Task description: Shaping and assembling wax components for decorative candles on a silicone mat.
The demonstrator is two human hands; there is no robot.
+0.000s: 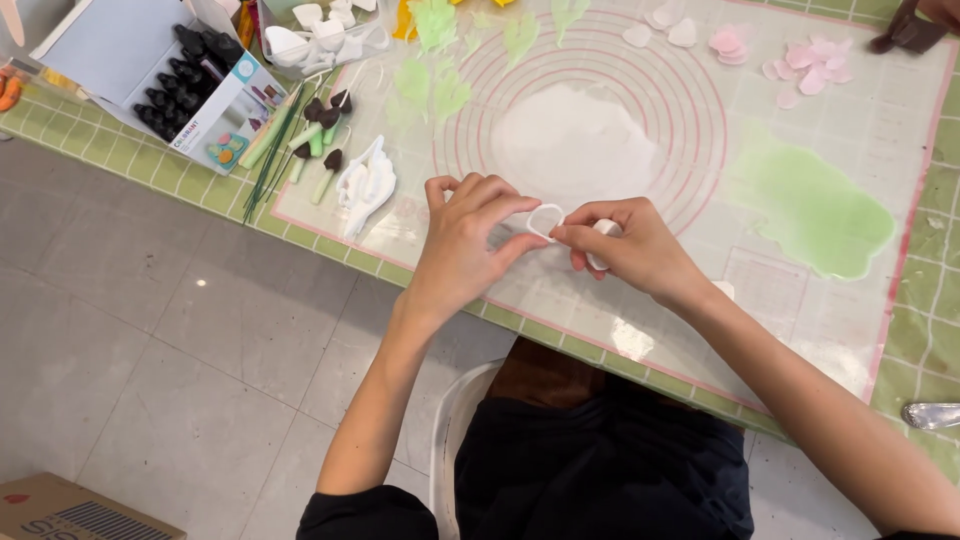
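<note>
My left hand [468, 238] and my right hand [630, 245] meet over the near edge of a translucent baking mat [860, 330] with red rings. Between their fingertips they pinch a small white petal-shaped cutter [546, 220]. Something white shows under my right fingers; I cannot tell what it is. A thin white rolled sheet [575, 145] lies on the rings just beyond the hands. A green rolled sheet [815, 205] lies to the right.
Pink petals [810, 65] and green leaf cut-outs [435, 85] lie at the mat's far side. Left are white cutters [368, 185], brown-tipped green stems [325, 140], green wires, an open box of black tips [180, 75]. Another person's hand [915, 25] is at the top right. A metal spoon [930, 415] lies right.
</note>
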